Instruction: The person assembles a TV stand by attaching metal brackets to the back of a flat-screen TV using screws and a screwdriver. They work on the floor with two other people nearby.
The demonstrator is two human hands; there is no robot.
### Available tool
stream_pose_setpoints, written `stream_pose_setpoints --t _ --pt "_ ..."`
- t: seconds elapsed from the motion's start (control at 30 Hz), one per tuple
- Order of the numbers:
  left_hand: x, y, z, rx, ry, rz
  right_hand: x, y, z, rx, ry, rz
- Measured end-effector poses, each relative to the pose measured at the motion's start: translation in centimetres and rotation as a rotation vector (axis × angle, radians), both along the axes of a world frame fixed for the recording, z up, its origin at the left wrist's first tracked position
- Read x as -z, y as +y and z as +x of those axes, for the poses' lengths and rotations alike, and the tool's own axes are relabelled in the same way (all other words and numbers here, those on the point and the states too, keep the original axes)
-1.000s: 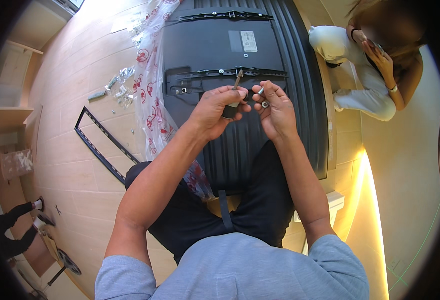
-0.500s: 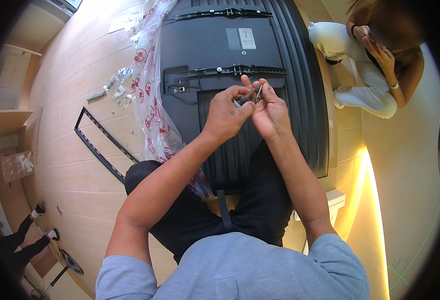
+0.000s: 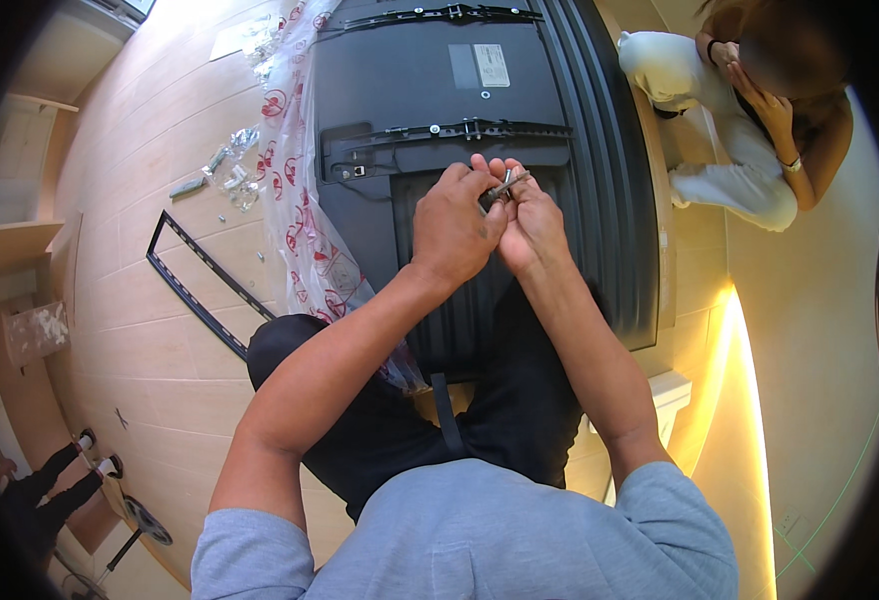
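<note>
In front of me lies the large black back of a flat TV point(image 3: 360, 215), with two black mounting rails point(image 3: 520, 131) across it. Above its ribbed lower part my two hands meet. My left hand point(image 3: 455, 222) is closed, its fingertips pinching small grey metal pieces that look like screws point(image 3: 512, 184), one long and thin. My right hand point(image 3: 537, 225) is turned palm up against it, fingers curled around the same pieces. The fingers partly cover the pieces, so their exact shape and number are hidden.
Clear plastic wrap with red prints point(image 3: 305, 240) runs along the TV's left edge. On the wooden floor lie a black metal frame point(image 3: 200, 265) and small bags of hardware point(image 3: 238, 180). A person point(image 3: 750, 130) sits at the right; another person's legs point(image 3: 60, 480) show at lower left.
The thin metal piece has turned from nearly upright to a flatter slant between my fingers. My left hand has rolled slightly over it. The view has shifted a little.
</note>
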State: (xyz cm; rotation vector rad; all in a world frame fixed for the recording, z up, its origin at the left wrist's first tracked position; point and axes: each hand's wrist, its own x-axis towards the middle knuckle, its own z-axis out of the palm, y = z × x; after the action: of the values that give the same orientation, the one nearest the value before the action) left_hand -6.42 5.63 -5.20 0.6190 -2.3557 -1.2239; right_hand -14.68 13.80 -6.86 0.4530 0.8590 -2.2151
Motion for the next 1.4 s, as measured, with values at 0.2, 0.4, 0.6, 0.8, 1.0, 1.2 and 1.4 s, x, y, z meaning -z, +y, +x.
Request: stream_pose_setpoints --t 0.2,0.4,0.6,0.8,1.0,1.2,1.4 --pt "0.3 -0.4 0.0 0.056 0.014 -0.02 -0.2 0.1 -0.3 0.018 -0.003 0.026" --pt "1.1 -0.2 -0.1 0.02 0.043 0.224 0.2 0.0 0.2 0.038 0.088 0.106" --pt "1.4 -0.4 0.0 0.016 0.04 0.178 0.9 0.5 0.3 -0.003 0.084 0.133" --pt "1.7 -1.1 -0.5 -0.002 0.028 0.507 1.6 0.6 0.1 -0.053 0.074 0.167" --pt "0.6 -4.3 -0.1 0.074 -0.025 0.903 0.5 0.7 -0.1 -0.034 -0.013 0.149" --pt "0.5 -3.4 0.6 0.27 0.059 -0.056 0.4 0.4 -0.2 -0.023 -0.035 0.068" --pt "0.4 -2.2 0.5 0.26 0.099 -0.296 1.4 0.6 -0.1 -0.011 -0.042 0.071"
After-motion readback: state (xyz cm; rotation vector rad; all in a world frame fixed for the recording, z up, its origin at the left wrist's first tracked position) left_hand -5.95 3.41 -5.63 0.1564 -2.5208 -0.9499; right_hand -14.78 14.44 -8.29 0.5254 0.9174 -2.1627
